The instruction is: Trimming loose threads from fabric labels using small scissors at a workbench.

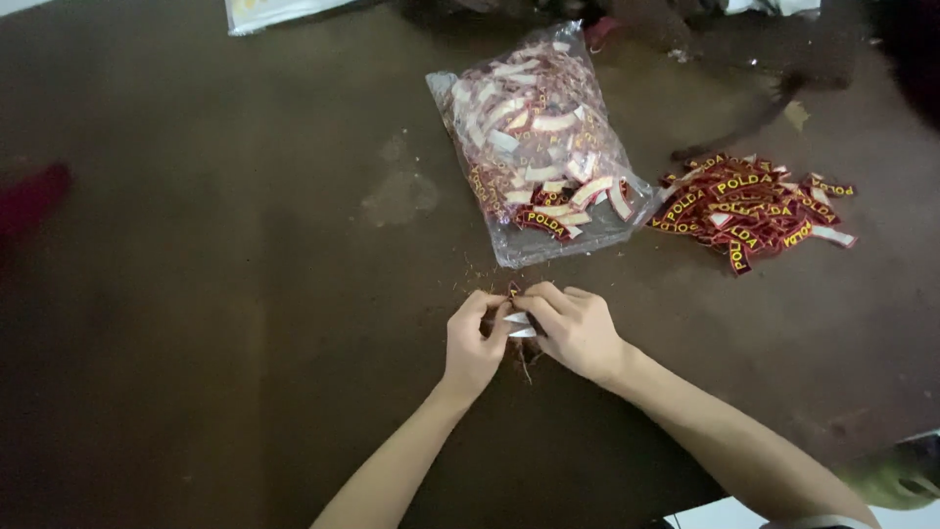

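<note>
My left hand and my right hand meet over the dark brown table, both pinching a small embroidered patch whose white backing shows between the fingers. A clear plastic bag full of curved red-and-yellow patches lies just beyond my hands. To the right of it sits a loose pile of the same patches, mostly face up.
Small thread scraps are scattered near the bag's front edge. A white package corner lies at the far edge. Something red blurs at the left, and dark items crowd the far right.
</note>
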